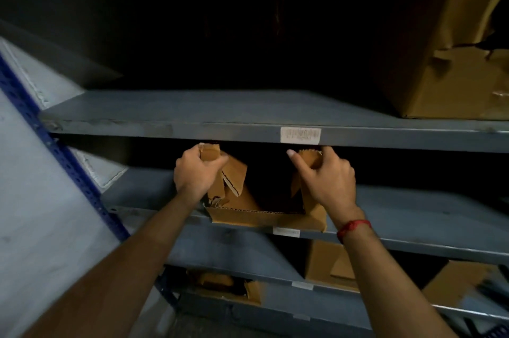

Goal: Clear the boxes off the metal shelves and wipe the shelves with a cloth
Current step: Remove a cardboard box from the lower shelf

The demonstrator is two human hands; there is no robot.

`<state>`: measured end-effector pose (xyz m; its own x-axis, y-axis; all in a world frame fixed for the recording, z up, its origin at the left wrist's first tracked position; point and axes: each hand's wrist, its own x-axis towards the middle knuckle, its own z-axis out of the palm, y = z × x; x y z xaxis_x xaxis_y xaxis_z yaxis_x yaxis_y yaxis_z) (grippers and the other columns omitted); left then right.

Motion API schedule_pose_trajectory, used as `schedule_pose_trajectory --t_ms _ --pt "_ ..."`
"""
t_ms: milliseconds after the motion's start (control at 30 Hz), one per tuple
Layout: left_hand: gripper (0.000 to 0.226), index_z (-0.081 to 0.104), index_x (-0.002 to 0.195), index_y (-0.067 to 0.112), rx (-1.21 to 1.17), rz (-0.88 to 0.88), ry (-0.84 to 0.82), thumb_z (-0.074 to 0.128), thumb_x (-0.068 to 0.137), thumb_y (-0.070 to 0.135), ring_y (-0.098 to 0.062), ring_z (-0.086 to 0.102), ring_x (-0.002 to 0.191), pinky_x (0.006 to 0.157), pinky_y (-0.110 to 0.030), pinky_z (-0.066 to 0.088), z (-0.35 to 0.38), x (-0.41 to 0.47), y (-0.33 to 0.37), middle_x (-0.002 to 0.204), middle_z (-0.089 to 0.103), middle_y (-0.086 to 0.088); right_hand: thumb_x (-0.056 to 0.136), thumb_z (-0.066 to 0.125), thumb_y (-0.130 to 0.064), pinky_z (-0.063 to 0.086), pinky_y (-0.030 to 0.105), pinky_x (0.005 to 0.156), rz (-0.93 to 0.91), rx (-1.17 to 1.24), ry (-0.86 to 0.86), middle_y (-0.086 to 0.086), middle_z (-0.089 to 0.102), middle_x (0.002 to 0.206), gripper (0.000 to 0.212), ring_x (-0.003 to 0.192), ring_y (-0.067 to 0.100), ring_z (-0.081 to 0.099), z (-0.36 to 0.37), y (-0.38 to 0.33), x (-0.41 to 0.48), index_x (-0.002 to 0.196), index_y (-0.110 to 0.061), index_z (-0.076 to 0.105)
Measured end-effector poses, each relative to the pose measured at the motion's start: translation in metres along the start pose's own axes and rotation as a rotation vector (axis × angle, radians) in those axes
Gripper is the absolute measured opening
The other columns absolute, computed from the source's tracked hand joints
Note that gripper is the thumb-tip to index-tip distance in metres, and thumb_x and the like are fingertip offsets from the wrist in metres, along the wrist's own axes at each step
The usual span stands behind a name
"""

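Cardboard box (264, 218), flaps gripped by both hands.

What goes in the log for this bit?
step: clearing boxes | left hand: grips left flap of open box | right hand: grips right flap | open box: at front edge of shelf

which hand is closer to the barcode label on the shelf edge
Right. The right hand grips the box just below the label; the left hand grips it too, farther off to the label's left.
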<state>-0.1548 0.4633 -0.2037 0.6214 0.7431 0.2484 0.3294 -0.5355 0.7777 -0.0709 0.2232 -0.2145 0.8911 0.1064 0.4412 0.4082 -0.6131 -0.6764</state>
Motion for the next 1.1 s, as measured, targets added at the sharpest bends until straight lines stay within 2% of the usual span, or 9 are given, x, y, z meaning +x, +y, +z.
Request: schedule_pose_trajectory --t_ms 133,267,400,467,600,733,900,1100 --pt "0.023 0.067 0.084 0.027 -0.015 0.000 -0.013 0.080 0.075 0.044 -0.020 0.066 0.092 0.080 -0.029 0.052 -0.013 -0.012 -0.007 0.090 0.072 0.003 0.076 0.058 -0.081 0.052 0.033 0.073 -0.012 -0.005 -0.079 -0.004 0.067 0.089 0.064 0.089 0.024 0.067 -0.009 -0.006 -0.011 0.107 -0.024 0.057" --pt "0.028 0.072 0.090 0.022 -0.045 0.004 -0.025 0.081 0.075 0.044 -0.020 0.068 0.092 0.079 -0.029 0.053 -0.028 -0.021 -0.015 0.092 0.074 0.002 0.074 0.061 -0.079 0.056 0.036 0.068 -0.058 -0.072 -0.088 -0.009 0.066 0.083 0.053 0.080 0.020 0.067 -0.006 -0.022 -0.041 0.104 -0.036 0.047" --pt "0.020 0.068 0.082 0.030 -0.058 0.026 -0.072 0.082 0.075 0.042 -0.016 0.068 0.091 0.083 -0.031 0.057 -0.050 -0.032 -0.023 0.090 0.072 0.006 0.080 0.068 -0.057 0.045 0.032 0.064 0.001 -0.103 0.061 0.002 0.069 0.081 0.038 0.084 0.032 0.067 -0.005 -0.038 -0.069 0.102 -0.030 0.053" --pt "0.023 0.070 0.088 0.029 -0.054 0.047 -0.077 0.082 0.074 0.043 -0.016 0.068 0.093 0.086 -0.034 0.058 -0.063 -0.037 -0.031 0.093 0.073 0.006 0.080 0.068 -0.052 0.046 0.034 0.065 0.038 -0.112 0.129 0.006 0.070 0.081 0.033 0.084 0.036 0.066 -0.009 -0.044 -0.081 0.098 -0.027 0.056" --pt "0.032 0.074 0.094 0.026 -0.055 0.089 -0.071 0.082 0.071 0.047 -0.018 0.069 0.093 0.085 -0.038 0.059 -0.085 -0.053 -0.042 0.094 0.075 0.005 0.082 0.068 -0.048 0.053 0.037 0.070 0.066 -0.100 0.178 0.003 0.070 0.082 0.027 0.085 0.032 0.066 -0.017 -0.054 -0.113 0.096 -0.027 0.059" --pt "0.032 0.075 0.097 0.026 -0.049 0.125 -0.072 0.082 0.072 0.045 -0.015 0.068 0.092 0.083 -0.034 0.058 -0.109 -0.066 -0.049 0.094 0.074 0.007 0.086 0.066 -0.047 0.053 0.036 0.067 0.060 -0.113 0.242 0.004 0.071 0.081 0.025 0.083 0.033 0.066 -0.022 -0.072 -0.147 0.096 -0.025 0.061" --pt "0.027 0.074 0.098 0.026 -0.050 0.189 -0.101 0.082 0.076 0.039 -0.008 0.064 0.086 0.073 -0.025 0.050 -0.143 -0.093 -0.054 0.085 0.066 0.015 0.088 0.065 -0.047 0.050 0.035 0.065 0.058 -0.153 0.278 0.005 0.071 0.080 0.025 0.082 0.033 0.066 -0.039 -0.094 -0.188 0.096 -0.023 0.062" --pt "0.023 0.073 0.090 0.028 -0.026 0.254 -0.096 0.081 0.074 0.043 -0.008 0.067 0.082 0.067 -0.024 0.052 -0.176 -0.136 -0.068 0.084 0.070 0.014 0.090 0.066 -0.043 0.037 0.028 0.063 0.027 -0.195 0.318 0.003 0.070 0.077 0.023 0.078 0.030 0.066 -0.062 -0.120 -0.238 0.095 -0.021 0.063"
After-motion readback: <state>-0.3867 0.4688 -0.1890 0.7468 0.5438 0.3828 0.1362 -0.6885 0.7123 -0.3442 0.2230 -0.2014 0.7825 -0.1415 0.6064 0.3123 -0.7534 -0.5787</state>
